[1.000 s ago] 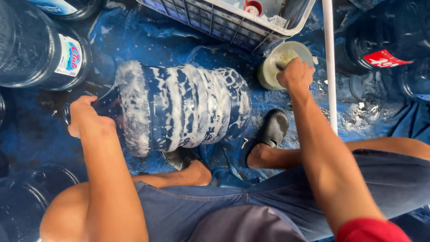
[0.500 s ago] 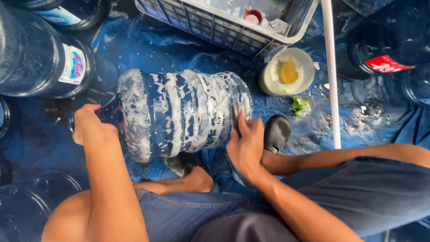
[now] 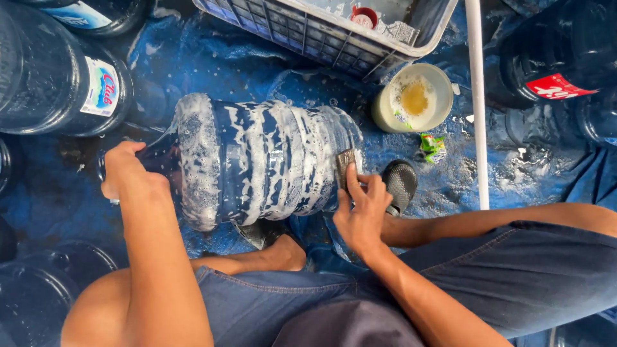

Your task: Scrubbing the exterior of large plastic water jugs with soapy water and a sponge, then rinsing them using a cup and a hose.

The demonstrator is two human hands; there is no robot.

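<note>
Two hands on the soapy jug (image 3: 257, 160): left hand (image 3: 128, 177) still gripping its neck, right hand (image 3: 361, 205) now pressing a scrub pad (image 3: 346, 164) there.

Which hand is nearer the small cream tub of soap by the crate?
Right. The right hand presses a scrub pad on the jug, just below the tub; the left hand grips the jug's far neck end.

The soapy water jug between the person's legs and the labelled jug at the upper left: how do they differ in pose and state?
The soapy jug lies on its side; the labelled jug appears to stand upright. The soapy jug is streaked with white foam; the labelled jug shows none. The left hand and right hand touch the soapy jug; nobody touches the labelled jug. Both are large, dark blue and translucent.
</note>
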